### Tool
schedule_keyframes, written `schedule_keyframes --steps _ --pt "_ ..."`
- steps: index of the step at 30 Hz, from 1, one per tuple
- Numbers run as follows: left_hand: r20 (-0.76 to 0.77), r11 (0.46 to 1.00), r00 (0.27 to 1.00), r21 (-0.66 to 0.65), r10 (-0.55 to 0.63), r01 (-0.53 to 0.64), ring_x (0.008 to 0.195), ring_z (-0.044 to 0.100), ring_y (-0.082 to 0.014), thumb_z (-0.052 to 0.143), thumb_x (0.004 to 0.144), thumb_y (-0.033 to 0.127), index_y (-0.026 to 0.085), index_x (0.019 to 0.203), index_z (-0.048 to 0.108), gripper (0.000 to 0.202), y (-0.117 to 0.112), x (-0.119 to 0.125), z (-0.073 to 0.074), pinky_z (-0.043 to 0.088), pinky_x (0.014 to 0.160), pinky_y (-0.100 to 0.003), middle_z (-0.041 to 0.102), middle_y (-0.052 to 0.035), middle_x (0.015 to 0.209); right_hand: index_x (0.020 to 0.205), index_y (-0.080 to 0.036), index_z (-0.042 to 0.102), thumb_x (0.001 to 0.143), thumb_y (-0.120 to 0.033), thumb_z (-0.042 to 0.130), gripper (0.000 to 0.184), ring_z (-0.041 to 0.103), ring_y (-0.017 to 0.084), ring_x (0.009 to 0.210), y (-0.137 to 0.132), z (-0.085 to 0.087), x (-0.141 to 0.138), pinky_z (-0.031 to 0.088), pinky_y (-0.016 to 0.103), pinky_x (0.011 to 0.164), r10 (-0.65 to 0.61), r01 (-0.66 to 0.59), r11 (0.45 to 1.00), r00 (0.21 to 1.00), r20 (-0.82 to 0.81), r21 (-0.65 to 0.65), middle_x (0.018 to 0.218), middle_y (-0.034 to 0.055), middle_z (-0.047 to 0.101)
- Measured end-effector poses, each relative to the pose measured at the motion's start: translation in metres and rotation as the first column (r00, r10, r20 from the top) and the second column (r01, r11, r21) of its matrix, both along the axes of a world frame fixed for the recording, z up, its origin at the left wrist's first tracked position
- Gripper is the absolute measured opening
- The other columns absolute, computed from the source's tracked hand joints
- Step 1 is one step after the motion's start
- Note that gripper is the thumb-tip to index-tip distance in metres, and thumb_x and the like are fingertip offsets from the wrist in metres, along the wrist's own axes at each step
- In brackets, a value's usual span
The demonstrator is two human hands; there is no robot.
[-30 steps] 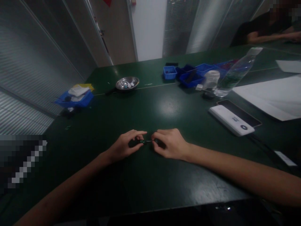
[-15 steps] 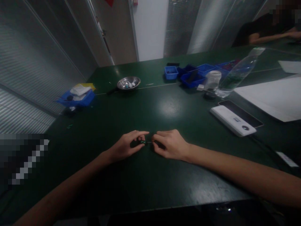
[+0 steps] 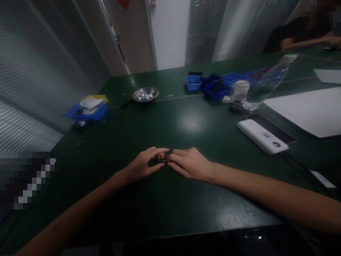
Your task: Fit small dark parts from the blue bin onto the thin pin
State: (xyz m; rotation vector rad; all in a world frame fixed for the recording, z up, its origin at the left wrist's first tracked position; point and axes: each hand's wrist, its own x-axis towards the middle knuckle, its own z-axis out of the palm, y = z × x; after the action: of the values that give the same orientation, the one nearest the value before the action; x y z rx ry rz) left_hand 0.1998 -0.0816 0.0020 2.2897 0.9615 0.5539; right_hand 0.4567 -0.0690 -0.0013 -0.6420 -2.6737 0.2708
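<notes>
Near the middle of the dark green table (image 3: 160, 206), my left hand (image 3: 146, 161) is closed in a pinch on a small dark piece (image 3: 160, 160), with the index finger stretched out above it. My right hand (image 3: 190, 162) comes in from the right, fingers bent together round the end of a thin, pale, rod-like thing (image 3: 164, 161). That rod lies against or across the dark piece; which of the two I cannot tell. The fingertips of both hands are almost touching. Most of the rod is hidden inside my right hand, and its kind is too small to make out.
A steel pan (image 3: 145, 95) with small bits stands at the back. Blue trays sit at the left (image 3: 96, 113) and back right (image 3: 193, 83). On the right are a water bottle (image 3: 263, 89), a white power bank (image 3: 262, 137) and white sheets (image 3: 309, 110). Another person (image 3: 301, 39) sits far right.
My right hand has moved slightly left, closer to my left hand. The gap that showed the thin rod between them has narrowed. My left hand has hardly moved.
</notes>
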Motion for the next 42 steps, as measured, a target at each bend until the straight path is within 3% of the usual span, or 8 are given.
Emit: schedule_keyframes --steps 4,11,20,28,33,42 --pt "-0.005 1.000 1.000 0.004 0.004 -0.004 0.099 0.060 -0.0193 0.062 0.093 0.026 0.023 0.143 0.048 0.051 0.001 0.000 -0.002 0.050 0.088 -0.036 0.063 -0.0087 0.113 0.125 -0.020 0.055 0.107 -0.037 0.035 0.032 0.060 0.012 0.077 0.002 -0.004 -0.002 0.041 0.024 0.064 -0.032 0.032 0.999 0.999 -0.003 -0.016 0.098 0.0044 0.063" --pt "-0.016 1.000 1.000 0.011 0.000 0.000 0.103 0.058 -0.0202 0.061 0.094 0.026 0.023 0.144 0.047 0.052 0.000 0.002 -0.003 0.048 0.094 -0.038 0.062 -0.0094 0.117 0.124 -0.018 0.058 0.106 -0.036 0.037 0.032 0.061 0.012 0.078 0.001 -0.002 -0.004 0.041 0.024 0.066 -0.045 0.044 0.998 0.999 -0.010 -0.054 0.100 0.0057 0.065" --pt "-0.017 1.000 1.000 -0.012 -0.013 0.013 0.101 0.058 -0.0192 0.060 0.092 0.021 0.023 0.149 0.041 0.060 -0.002 0.002 0.001 0.050 0.091 -0.036 0.062 -0.0082 0.112 0.099 -0.017 0.064 0.099 -0.031 0.045 0.023 0.052 0.010 0.064 -0.003 -0.001 -0.003 0.032 0.024 0.057 -0.089 0.089 0.996 0.996 -0.017 -0.015 0.082 0.0015 0.061" --pt "-0.005 1.000 1.000 -0.011 -0.019 0.019 0.097 0.059 -0.0178 0.061 0.094 0.025 0.023 0.147 0.044 0.056 -0.001 0.000 -0.003 0.050 0.086 -0.033 0.062 -0.0079 0.114 0.117 -0.018 0.060 0.105 -0.034 0.038 0.030 0.057 0.012 0.071 -0.001 -0.003 -0.004 0.038 0.024 0.060 -0.022 0.022 1.000 1.000 0.018 -0.006 0.091 0.0041 0.063" --pt "-0.004 1.000 1.000 -0.004 -0.021 0.021 0.101 0.058 -0.0184 0.063 0.093 0.025 0.024 0.146 0.043 0.057 0.000 0.001 -0.002 0.049 0.091 -0.034 0.061 -0.0078 0.118 0.126 -0.017 0.056 0.107 -0.034 0.036 0.032 0.061 0.013 0.080 0.000 -0.005 -0.004 0.043 0.024 0.067 -0.028 0.024 0.997 0.999 -0.046 -0.074 0.103 0.0066 0.064" --pt "-0.027 0.997 0.999 -0.069 -0.029 0.027 0.104 0.058 -0.0191 0.061 0.093 0.022 0.026 0.150 0.039 0.061 -0.002 -0.003 0.006 0.048 0.094 -0.036 0.061 -0.0077 0.114 0.110 -0.018 0.061 0.104 -0.035 0.040 0.028 0.056 0.011 0.069 -0.003 -0.001 -0.002 0.036 0.024 0.060 -0.089 0.087 0.993 0.996 -0.015 -0.074 0.090 0.0031 0.063"
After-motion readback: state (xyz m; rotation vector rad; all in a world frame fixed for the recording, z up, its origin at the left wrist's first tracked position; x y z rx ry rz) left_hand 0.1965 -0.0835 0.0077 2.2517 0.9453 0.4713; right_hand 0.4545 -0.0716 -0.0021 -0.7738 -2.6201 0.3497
